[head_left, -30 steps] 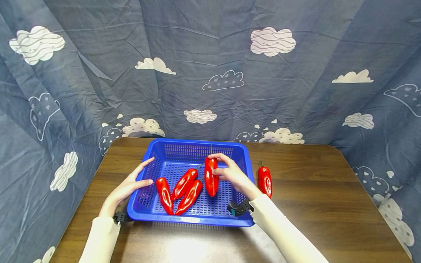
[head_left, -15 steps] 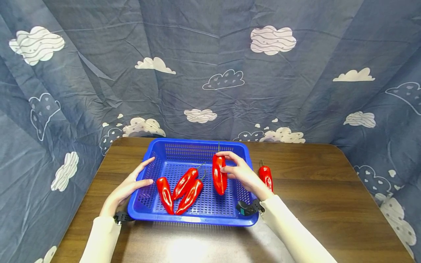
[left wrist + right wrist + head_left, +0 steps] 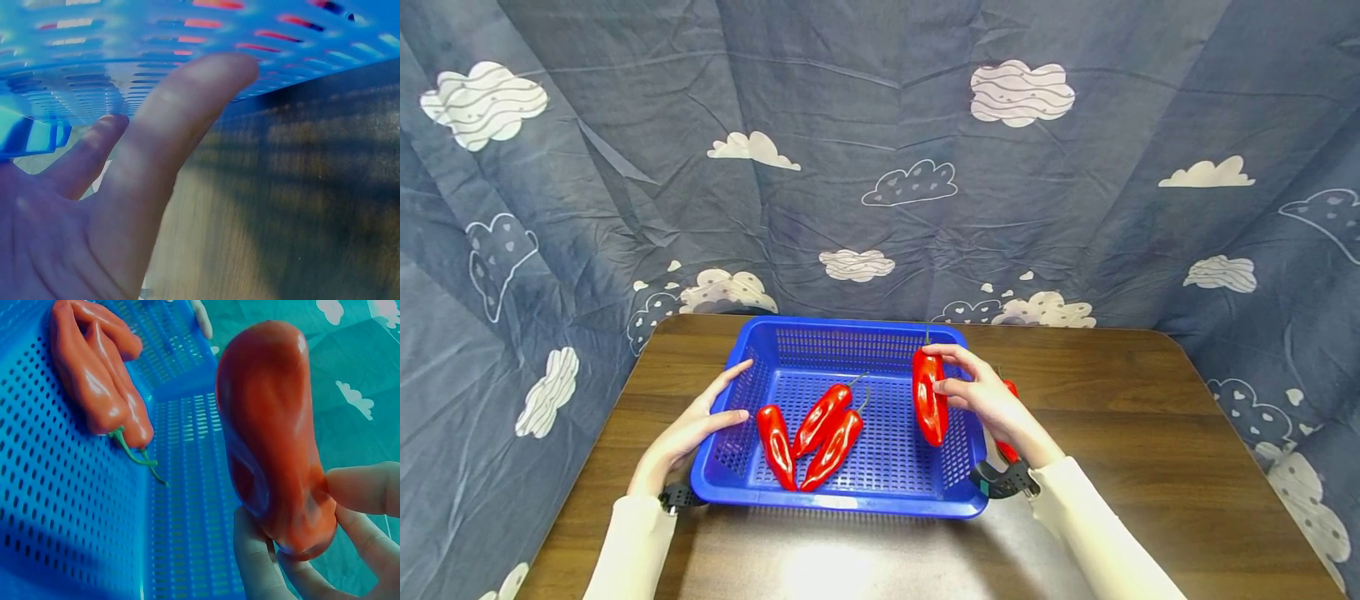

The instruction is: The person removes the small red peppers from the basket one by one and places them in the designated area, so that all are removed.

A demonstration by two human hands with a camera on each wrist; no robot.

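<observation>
The thumb and fingertips of my right hand (image 3: pixel 988 400) pinch a long red pepper (image 3: pixel 929 408) near its stem end. It hangs tip down over the right part of a blue perforated basket (image 3: pixel 910 507); in the right wrist view the same pepper (image 3: pixel 272 406) fills the middle. My left hand (image 3: pixel 696 425) touches the basket's left side with its fingers spread and straight; the left wrist view has the thumb (image 3: pixel 175 119) against the outer wall. Three red peppers lie inside the basket: one at the left (image 3: pixel 777 446) and two side by side, an upper pepper (image 3: pixel 822 417) and a lower pepper (image 3: pixel 833 450).
Another red pepper (image 3: pixel 1008 452) lies on the wooden table (image 3: pixel 1112 433) right of the basket, mostly hidden behind my right hand. A dark blue curtain (image 3: pixel 805 217) with cloud prints hangs behind the table.
My right hand has carried its pepper rightward across the basket, toward the right wall. It now covers much of the pepper on the table. My left hand stays in place.
</observation>
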